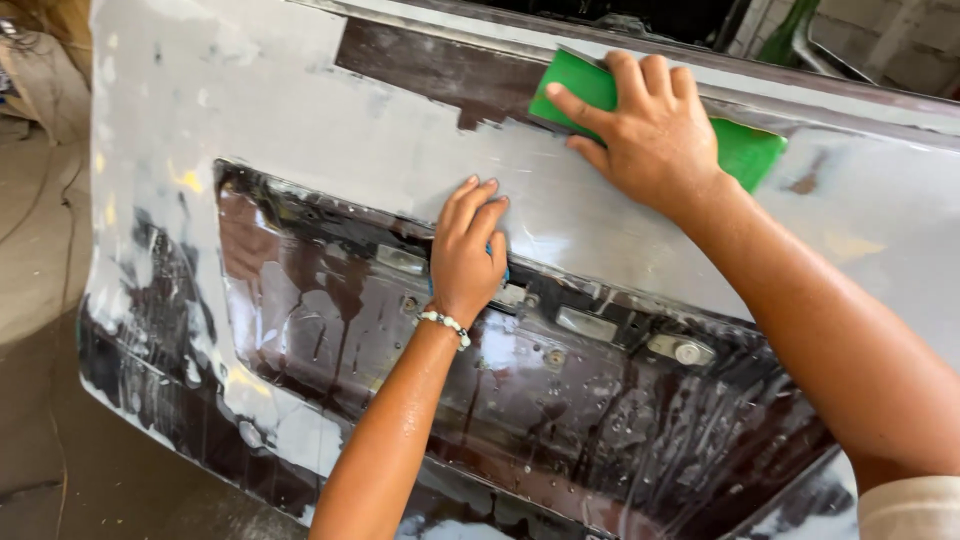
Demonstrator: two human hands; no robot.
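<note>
A car's rear panel [300, 130] fills the view, coated with patchy grey filler over dark maroon paint and wet. My right hand [648, 130] presses a flat green sanding block [745, 150] against the upper part of the panel, fingers spread over it. My left hand [466, 248] rests with curled fingers on the ledge above the recessed plate area [500, 370]; a sliver of something blue shows under it, too hidden to identify. A beaded bracelet [445, 324] circles my left wrist.
The recess holds small lamp housings [585, 322] and a round fitting [686, 352], with water streaks running down. Concrete floor [50, 440] lies to the left and below. A block wall [890, 40] stands behind the car at top right.
</note>
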